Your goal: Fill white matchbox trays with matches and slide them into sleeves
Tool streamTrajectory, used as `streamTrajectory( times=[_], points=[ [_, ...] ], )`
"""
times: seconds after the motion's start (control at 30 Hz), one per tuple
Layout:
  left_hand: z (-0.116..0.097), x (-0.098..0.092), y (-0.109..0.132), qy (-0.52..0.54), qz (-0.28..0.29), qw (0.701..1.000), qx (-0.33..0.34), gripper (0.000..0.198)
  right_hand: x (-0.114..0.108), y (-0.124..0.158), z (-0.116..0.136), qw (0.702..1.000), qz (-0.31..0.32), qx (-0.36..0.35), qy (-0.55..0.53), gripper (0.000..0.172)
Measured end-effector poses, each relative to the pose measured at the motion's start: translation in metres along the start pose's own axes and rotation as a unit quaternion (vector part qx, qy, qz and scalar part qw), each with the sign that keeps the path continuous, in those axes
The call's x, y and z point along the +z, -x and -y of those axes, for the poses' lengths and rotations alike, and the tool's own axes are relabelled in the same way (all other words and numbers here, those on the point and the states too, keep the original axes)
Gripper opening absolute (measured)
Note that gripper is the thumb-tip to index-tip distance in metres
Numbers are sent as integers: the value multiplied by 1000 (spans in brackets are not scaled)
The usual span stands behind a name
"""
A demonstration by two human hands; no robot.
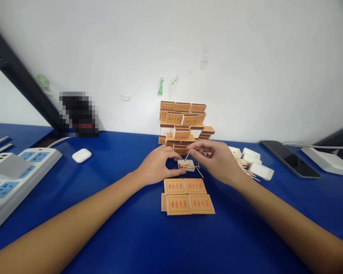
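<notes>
My left hand (160, 164) grips the left end of a small white matchbox tray (191, 168), thumb at the near side and fingers at the far side. Several matches (185, 165) lie in the tray. Above it, my right hand (214, 156) pinches a single match (186, 155) between thumb and fingertips, its lower end over the tray. A loose match (200, 172) lies just right of the tray. Closed orange matchboxes (178, 204) lie flat in two rows nearer to me. Behind my hands rises a stack of matchboxes (183, 120) against the wall.
Right of my right hand are a pile of matches (246, 167) and several white trays (261, 171). Farther right lie a phone (290, 158) and a white device (327, 160). At left are a power strip (42, 163) and a white earbud case (81, 155). A wall (246, 76) bounds the blue table.
</notes>
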State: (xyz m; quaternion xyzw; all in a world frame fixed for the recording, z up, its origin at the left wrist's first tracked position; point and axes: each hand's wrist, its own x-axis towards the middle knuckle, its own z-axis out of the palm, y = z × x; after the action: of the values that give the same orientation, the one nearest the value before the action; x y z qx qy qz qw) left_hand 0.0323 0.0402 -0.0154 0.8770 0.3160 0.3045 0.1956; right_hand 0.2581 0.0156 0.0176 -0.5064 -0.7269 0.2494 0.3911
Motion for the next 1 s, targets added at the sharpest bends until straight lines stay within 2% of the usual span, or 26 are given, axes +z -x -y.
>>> streamTrajectory(
  times=[0.13,0.27,0.47,0.57,0.67,0.77,1.0],
  points=[
    [1,1,0,0,-4,1000,-1,33,0,2,-5,1000,12,13,20,19],
    [0,0,-1,7,-1,1000,-5,32,-2,2,-11,995,46,15,88,19],
    [-1,-1,0,11,-9,1000,-5,32,-1,3,-14,993,62,-23,102,18],
    [-1,0,0,16,-10,1000,-2,30,2,0,-9,990,51,-56,122,15],
    [-2,-1,0,15,-7,1000,-6,27,7,-4,1,985,88,-68,131,10],
    [-2,-1,0,8,-7,1000,-9,24,11,-8,10,980,128,-62,141,9],
    [-1,-1,0,18,-2,1000,-16,31,8,-12,14,971,151,-40,183,9]
  ],
)
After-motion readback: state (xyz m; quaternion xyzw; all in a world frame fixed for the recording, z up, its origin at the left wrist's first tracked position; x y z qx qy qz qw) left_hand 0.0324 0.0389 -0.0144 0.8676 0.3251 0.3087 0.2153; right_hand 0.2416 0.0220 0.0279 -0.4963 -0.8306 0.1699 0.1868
